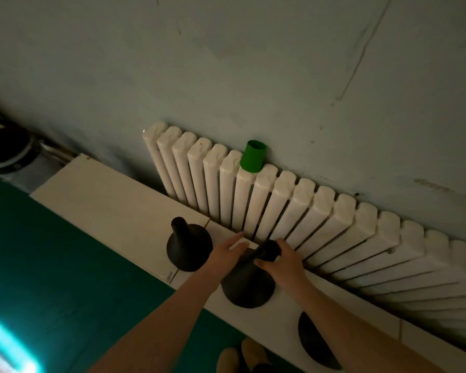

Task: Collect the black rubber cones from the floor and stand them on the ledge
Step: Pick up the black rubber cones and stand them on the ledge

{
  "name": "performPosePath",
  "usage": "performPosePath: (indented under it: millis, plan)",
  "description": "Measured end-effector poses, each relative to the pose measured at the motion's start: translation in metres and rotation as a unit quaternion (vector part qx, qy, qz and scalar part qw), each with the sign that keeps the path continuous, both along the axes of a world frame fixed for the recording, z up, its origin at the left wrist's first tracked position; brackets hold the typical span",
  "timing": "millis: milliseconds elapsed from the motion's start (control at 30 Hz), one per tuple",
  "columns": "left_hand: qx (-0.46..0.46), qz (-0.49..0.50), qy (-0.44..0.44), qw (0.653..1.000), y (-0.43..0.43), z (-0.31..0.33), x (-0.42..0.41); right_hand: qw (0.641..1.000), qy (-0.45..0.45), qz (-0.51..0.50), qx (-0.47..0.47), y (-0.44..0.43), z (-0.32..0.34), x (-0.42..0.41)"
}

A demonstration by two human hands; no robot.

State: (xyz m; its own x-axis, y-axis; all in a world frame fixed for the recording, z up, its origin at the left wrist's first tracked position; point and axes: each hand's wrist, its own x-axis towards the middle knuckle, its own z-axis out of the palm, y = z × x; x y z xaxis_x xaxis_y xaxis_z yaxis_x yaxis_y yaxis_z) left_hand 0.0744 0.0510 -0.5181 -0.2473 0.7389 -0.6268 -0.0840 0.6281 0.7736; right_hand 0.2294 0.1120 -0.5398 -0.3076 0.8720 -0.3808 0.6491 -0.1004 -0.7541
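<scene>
Radiator (320, 211) w/ green tube (253, 156) behind ledge (113, 200); right hand (283, 265) grips cone (248, 286).

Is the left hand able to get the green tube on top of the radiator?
Probably yes. The left hand is open beside the middle cone, and only bare radiator ribs lie between it and the green tube, which stands uncovered on top.

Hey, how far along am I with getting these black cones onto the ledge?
Done: the left cone stands upright on the ledge, and the right cone sits there too, partly hidden by your forearm. In hand: the middle cone, its neck gripped by your right hand, your left hand open against its side. Left: letting go; the visible floor shows no more cones.
</scene>
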Motion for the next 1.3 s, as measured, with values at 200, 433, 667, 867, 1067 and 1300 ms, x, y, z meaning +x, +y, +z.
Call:
performPosePath:
  millis: [200,433,667,867,1067,1300]
  plan:
    - [-0.022,-0.037,0.050,0.998,0.011,-0.026,0.007,0.993,-0.059,0.105,-0.001,0.007,-0.032,-0.017]
    - [-0.063,-0.046,0.091,0.993,-0.001,-0.072,0.013,0.974,-0.116,0.196,-0.006,0.007,-0.068,-0.017]
    - [-0.099,0.005,0.133,0.986,-0.004,-0.085,0.020,0.971,-0.120,0.204,-0.013,0.011,-0.084,-0.012]
    - [-0.134,-0.033,0.123,0.983,0.002,-0.074,0.020,0.932,-0.173,0.311,-0.061,0.030,-0.063,-0.019]
    - [-0.158,-0.011,0.070,0.985,-0.015,-0.022,-0.004,0.912,-0.202,0.357,-0.014,0.064,-0.012,-0.024]
    - [-0.126,0.191,0.080,0.970,-0.096,0.049,-0.032,0.884,-0.133,0.449,0.007,0.035,0.049,-0.103]
